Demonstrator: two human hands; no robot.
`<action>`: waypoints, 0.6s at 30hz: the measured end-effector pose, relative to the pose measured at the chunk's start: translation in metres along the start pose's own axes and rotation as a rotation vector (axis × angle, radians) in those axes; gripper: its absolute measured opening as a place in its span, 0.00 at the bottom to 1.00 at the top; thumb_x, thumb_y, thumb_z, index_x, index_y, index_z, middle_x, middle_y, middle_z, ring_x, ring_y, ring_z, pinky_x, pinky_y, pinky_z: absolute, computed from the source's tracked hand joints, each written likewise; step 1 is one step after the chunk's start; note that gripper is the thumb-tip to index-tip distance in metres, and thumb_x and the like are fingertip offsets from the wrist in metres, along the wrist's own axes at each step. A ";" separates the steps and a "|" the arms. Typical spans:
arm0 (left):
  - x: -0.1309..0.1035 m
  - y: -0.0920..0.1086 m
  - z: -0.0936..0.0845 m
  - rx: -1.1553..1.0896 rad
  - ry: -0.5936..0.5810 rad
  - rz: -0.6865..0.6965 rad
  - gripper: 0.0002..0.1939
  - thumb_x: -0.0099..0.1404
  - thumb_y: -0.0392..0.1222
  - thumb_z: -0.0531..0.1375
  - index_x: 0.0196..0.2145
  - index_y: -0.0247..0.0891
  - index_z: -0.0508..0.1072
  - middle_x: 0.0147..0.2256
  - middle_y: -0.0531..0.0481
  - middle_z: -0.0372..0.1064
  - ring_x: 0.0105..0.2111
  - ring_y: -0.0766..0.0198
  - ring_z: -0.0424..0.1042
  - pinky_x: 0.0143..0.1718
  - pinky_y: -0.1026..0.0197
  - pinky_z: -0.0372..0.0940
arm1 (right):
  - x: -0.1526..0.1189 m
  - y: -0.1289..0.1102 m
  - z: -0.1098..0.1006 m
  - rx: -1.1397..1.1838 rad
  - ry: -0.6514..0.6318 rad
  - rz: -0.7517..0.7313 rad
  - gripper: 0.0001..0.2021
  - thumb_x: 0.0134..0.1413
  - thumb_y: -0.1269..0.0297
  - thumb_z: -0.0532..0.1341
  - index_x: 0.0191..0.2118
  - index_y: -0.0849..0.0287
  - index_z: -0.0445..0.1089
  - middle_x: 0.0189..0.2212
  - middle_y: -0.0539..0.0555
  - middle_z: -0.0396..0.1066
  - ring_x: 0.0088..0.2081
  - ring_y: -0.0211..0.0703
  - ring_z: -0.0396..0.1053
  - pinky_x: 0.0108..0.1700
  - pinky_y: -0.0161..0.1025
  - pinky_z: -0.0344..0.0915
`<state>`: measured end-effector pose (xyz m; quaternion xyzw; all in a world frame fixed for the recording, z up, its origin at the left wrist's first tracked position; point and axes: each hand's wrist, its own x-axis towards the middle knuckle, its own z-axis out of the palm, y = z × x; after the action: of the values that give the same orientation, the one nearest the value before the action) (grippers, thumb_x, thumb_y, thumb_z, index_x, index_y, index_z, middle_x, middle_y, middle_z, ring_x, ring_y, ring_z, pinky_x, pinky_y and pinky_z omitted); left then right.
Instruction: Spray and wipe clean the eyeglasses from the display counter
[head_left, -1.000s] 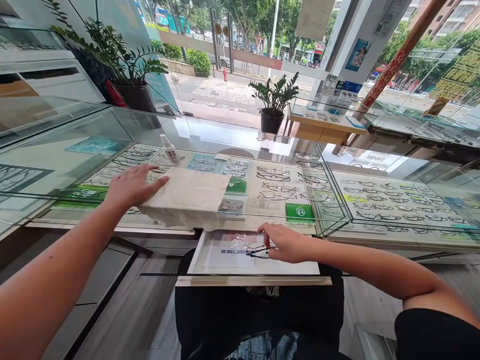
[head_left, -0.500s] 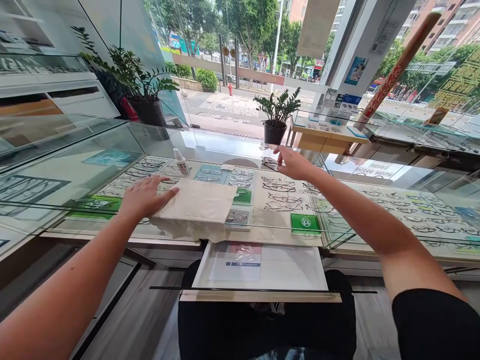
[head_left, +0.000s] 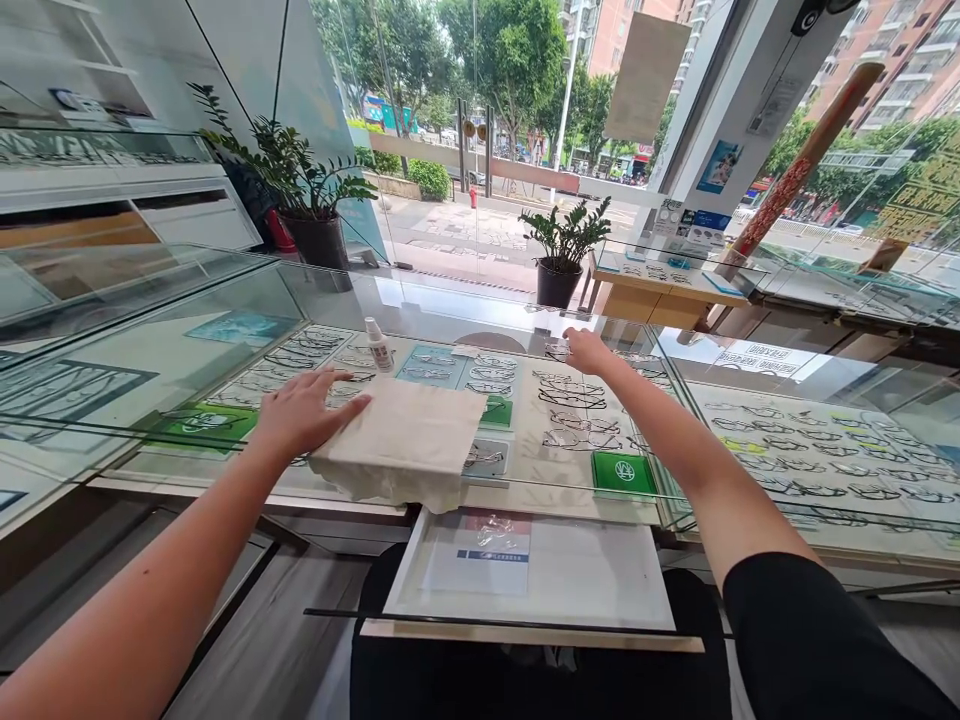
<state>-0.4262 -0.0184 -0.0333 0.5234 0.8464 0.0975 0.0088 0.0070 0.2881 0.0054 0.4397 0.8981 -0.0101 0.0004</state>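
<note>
My left hand [head_left: 307,410] lies on the glass countertop with its fingers spread. Its thumb touches or borders the left edge of a beige cloth [head_left: 401,430], which drapes over the counter's front edge. A small white spray bottle [head_left: 379,345] stands just beyond that hand. Far out over the counter, my right hand [head_left: 589,352] has its fingers curled together near the back edge. Something thin and dark shows by its fingertips; whether it is held or lies beneath the glass is unclear. Rows of eyeglasses [head_left: 574,392] lie below the glass in front of this hand.
An open white drawer [head_left: 592,570] holding a printed sheet [head_left: 491,570] juts out over my lap. Green boxes [head_left: 624,472] sit in the glass display case. Potted plants [head_left: 559,285] stand behind the counter, before the large window. More eyeglasses fill the case at right.
The view has tilted, so the counter appears lower. My right hand has come slightly nearer to me, its index finger less stretched out. My left hand stays beside the cloth.
</note>
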 end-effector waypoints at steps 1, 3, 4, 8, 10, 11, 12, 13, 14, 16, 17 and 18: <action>0.000 0.000 0.000 -0.002 -0.001 -0.005 0.44 0.74 0.74 0.46 0.74 0.42 0.65 0.79 0.36 0.52 0.78 0.34 0.52 0.73 0.25 0.51 | 0.000 0.000 0.000 0.003 -0.001 -0.002 0.28 0.69 0.67 0.59 0.70 0.66 0.59 0.57 0.69 0.74 0.59 0.60 0.66 0.60 0.50 0.61; 0.000 0.001 0.000 -0.007 -0.007 -0.010 0.44 0.74 0.74 0.46 0.74 0.43 0.65 0.79 0.36 0.51 0.78 0.35 0.51 0.73 0.25 0.50 | -0.001 0.001 0.001 0.010 0.000 -0.007 0.28 0.69 0.66 0.60 0.71 0.66 0.59 0.57 0.68 0.74 0.59 0.60 0.66 0.60 0.50 0.61; 0.000 0.000 0.000 -0.008 -0.010 -0.009 0.44 0.74 0.74 0.46 0.74 0.42 0.65 0.79 0.35 0.51 0.78 0.35 0.51 0.74 0.25 0.50 | -0.001 0.001 0.001 0.013 0.001 -0.009 0.28 0.69 0.65 0.60 0.71 0.65 0.59 0.57 0.68 0.74 0.59 0.60 0.66 0.60 0.50 0.61; 0.001 -0.001 0.000 -0.011 -0.007 -0.006 0.43 0.75 0.73 0.47 0.74 0.43 0.65 0.79 0.35 0.52 0.77 0.34 0.52 0.73 0.25 0.50 | -0.004 0.000 -0.001 0.025 0.009 -0.012 0.27 0.68 0.65 0.61 0.69 0.64 0.62 0.59 0.69 0.75 0.60 0.61 0.66 0.61 0.52 0.62; 0.002 -0.001 0.000 -0.009 0.002 -0.002 0.44 0.74 0.74 0.48 0.74 0.42 0.66 0.79 0.35 0.53 0.76 0.33 0.54 0.73 0.25 0.51 | -0.007 -0.001 -0.004 0.033 0.021 -0.015 0.26 0.67 0.65 0.62 0.68 0.64 0.63 0.60 0.69 0.75 0.60 0.62 0.67 0.62 0.53 0.62; 0.001 -0.002 0.000 -0.009 0.007 0.002 0.44 0.74 0.74 0.48 0.74 0.42 0.66 0.78 0.34 0.53 0.76 0.32 0.54 0.72 0.26 0.52 | -0.010 -0.002 -0.007 0.039 0.031 -0.018 0.26 0.67 0.64 0.62 0.68 0.64 0.64 0.61 0.70 0.74 0.61 0.62 0.66 0.62 0.53 0.62; 0.001 -0.002 0.000 -0.009 0.008 0.004 0.44 0.74 0.74 0.48 0.74 0.42 0.66 0.78 0.33 0.53 0.76 0.31 0.55 0.72 0.26 0.52 | -0.014 -0.004 -0.011 0.045 0.042 -0.022 0.25 0.68 0.64 0.62 0.67 0.64 0.65 0.62 0.70 0.73 0.61 0.62 0.66 0.63 0.54 0.62; 0.001 -0.002 0.000 -0.010 0.007 0.005 0.44 0.74 0.74 0.48 0.74 0.41 0.66 0.78 0.33 0.53 0.76 0.31 0.55 0.72 0.26 0.53 | -0.020 -0.005 -0.015 0.051 0.055 -0.029 0.23 0.68 0.63 0.62 0.65 0.64 0.67 0.62 0.70 0.73 0.62 0.62 0.66 0.63 0.54 0.61; 0.001 -0.002 -0.001 -0.010 0.004 0.006 0.44 0.74 0.74 0.48 0.74 0.41 0.66 0.78 0.33 0.53 0.76 0.31 0.55 0.73 0.26 0.53 | -0.027 -0.007 -0.019 0.059 0.064 -0.039 0.21 0.69 0.63 0.61 0.63 0.63 0.69 0.63 0.70 0.72 0.62 0.62 0.66 0.63 0.54 0.61; 0.001 -0.002 -0.001 -0.011 0.000 0.005 0.43 0.75 0.73 0.48 0.74 0.41 0.65 0.79 0.33 0.52 0.76 0.32 0.55 0.73 0.26 0.52 | -0.044 -0.010 -0.027 0.077 0.061 -0.075 0.15 0.69 0.63 0.61 0.57 0.61 0.75 0.61 0.67 0.74 0.61 0.60 0.67 0.63 0.53 0.62; 0.001 -0.001 -0.001 -0.013 0.001 0.004 0.43 0.75 0.73 0.49 0.74 0.41 0.65 0.79 0.33 0.52 0.76 0.32 0.54 0.73 0.26 0.52 | -0.054 -0.011 -0.030 0.088 0.045 -0.100 0.12 0.69 0.63 0.62 0.53 0.59 0.77 0.59 0.64 0.77 0.60 0.58 0.69 0.62 0.52 0.63; 0.002 -0.001 0.000 -0.016 0.004 0.005 0.43 0.75 0.73 0.49 0.74 0.41 0.66 0.79 0.32 0.52 0.76 0.32 0.54 0.73 0.25 0.51 | -0.063 -0.012 -0.032 0.099 0.024 -0.129 0.10 0.69 0.62 0.63 0.50 0.57 0.78 0.56 0.62 0.78 0.59 0.57 0.70 0.61 0.50 0.64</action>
<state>-0.4281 -0.0176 -0.0329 0.5254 0.8442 0.1052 0.0108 0.0367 0.2316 0.0386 0.3806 0.9228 -0.0491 -0.0326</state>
